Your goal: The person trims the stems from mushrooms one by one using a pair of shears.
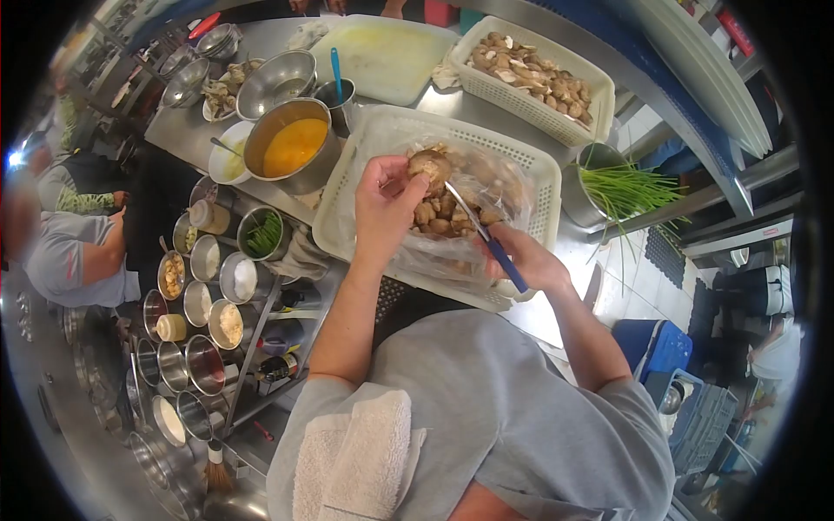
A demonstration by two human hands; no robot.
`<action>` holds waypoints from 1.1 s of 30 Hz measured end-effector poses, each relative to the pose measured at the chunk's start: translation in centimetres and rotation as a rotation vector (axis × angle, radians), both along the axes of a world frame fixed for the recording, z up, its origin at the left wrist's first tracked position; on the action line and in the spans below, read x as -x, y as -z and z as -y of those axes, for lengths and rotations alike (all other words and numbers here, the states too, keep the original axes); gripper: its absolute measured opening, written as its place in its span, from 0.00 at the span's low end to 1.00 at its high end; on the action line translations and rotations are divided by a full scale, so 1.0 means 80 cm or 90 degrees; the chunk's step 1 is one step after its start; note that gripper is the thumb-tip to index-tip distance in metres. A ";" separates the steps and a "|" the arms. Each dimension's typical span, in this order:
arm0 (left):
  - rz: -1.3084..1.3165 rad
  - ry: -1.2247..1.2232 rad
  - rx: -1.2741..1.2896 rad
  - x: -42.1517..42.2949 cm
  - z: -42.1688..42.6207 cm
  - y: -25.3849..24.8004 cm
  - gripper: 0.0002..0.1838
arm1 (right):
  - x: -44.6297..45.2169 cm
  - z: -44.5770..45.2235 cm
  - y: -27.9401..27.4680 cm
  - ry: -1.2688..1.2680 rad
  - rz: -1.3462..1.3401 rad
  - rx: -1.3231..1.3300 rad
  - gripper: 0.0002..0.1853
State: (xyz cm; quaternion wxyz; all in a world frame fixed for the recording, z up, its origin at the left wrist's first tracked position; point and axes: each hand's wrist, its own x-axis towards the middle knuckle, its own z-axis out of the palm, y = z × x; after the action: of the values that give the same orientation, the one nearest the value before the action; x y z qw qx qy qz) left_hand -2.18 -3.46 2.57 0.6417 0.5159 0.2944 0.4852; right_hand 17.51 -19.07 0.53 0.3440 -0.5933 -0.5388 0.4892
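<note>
Held up between the thumb and fingers of my left hand (388,195) is a brown mushroom (429,170). My right hand (524,258) is closed around the blue handle of a narrow-bladed knife (471,208). The blade's tip meets or nearly meets the mushroom's lower right side; exact contact is unclear. Below both hands, cut mushroom pieces (441,219) lie in a clear plastic bag (499,178), which sits in a white perforated crate (546,195). Part of the crate is covered by the bag and my hands.
A second crate (599,95) of mushrooms stands behind. To the left are a pot of orange liquid (259,159), a steel bowl (276,84) and a cutting board (382,56). Green stalks (630,187) stick out of a pot at right. A person (74,252) stands at far left.
</note>
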 end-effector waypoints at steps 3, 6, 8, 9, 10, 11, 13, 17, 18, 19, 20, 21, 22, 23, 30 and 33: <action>-0.010 0.012 -0.015 -0.001 0.008 -0.005 0.12 | -0.001 -0.009 -0.004 -0.006 -0.006 -0.008 0.45; -0.039 -0.034 -0.065 -0.005 0.013 -0.003 0.11 | 0.004 -0.013 -0.011 0.004 -0.029 -0.005 0.44; -0.039 -0.043 -0.071 -0.004 0.012 -0.003 0.11 | 0.007 -0.016 -0.019 0.000 -0.033 0.011 0.42; -0.040 -0.048 -0.073 -0.003 0.012 -0.003 0.11 | 0.009 -0.016 -0.021 0.003 -0.035 0.011 0.42; -0.040 -0.055 -0.080 -0.003 0.012 -0.003 0.12 | 0.012 -0.015 -0.022 0.007 -0.038 0.010 0.41; -0.041 -0.061 -0.087 -0.003 0.012 -0.003 0.12 | 0.014 -0.015 -0.022 0.011 -0.040 0.010 0.40; -0.049 -0.065 -0.096 -0.004 0.013 -0.004 0.12 | 0.016 -0.015 -0.025 0.012 -0.034 0.008 0.40; -0.083 -0.053 -0.115 -0.006 0.014 -0.009 0.11 | 0.015 -0.012 -0.020 0.028 -0.059 -0.006 0.40; -0.092 -0.048 -0.121 -0.006 0.015 -0.011 0.11 | 0.014 -0.012 -0.020 0.023 -0.047 0.002 0.40; -0.099 -0.041 -0.126 -0.007 0.016 -0.012 0.11 | 0.011 -0.012 -0.020 0.017 -0.034 0.011 0.41; -0.106 -0.035 -0.130 -0.007 0.016 -0.012 0.11 | 0.010 -0.012 -0.021 0.010 -0.022 0.020 0.41; -0.114 -0.030 -0.134 -0.006 0.016 -0.012 0.11 | 0.011 -0.011 -0.022 0.018 -0.025 0.023 0.40; -0.119 -0.024 -0.133 -0.006 0.015 -0.010 0.11 | 0.011 -0.011 -0.025 0.027 -0.027 0.025 0.40; -0.125 -0.018 -0.131 -0.006 0.014 -0.006 0.11 | 0.012 -0.011 -0.026 0.035 -0.029 0.027 0.40; -0.092 -0.011 -0.067 -0.007 0.013 0.002 0.11 | 0.022 -0.014 -0.029 0.085 -0.022 0.039 0.32; -0.084 -0.007 -0.054 -0.006 0.011 0.001 0.11 | 0.024 -0.017 -0.026 0.093 -0.029 0.035 0.31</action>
State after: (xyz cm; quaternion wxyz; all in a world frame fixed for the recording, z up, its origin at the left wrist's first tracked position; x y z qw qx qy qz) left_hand -1.69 -4.31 2.45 0.5960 0.5716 0.3181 0.4656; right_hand 15.58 -17.70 2.63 0.3747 -0.6287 -0.4727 0.4908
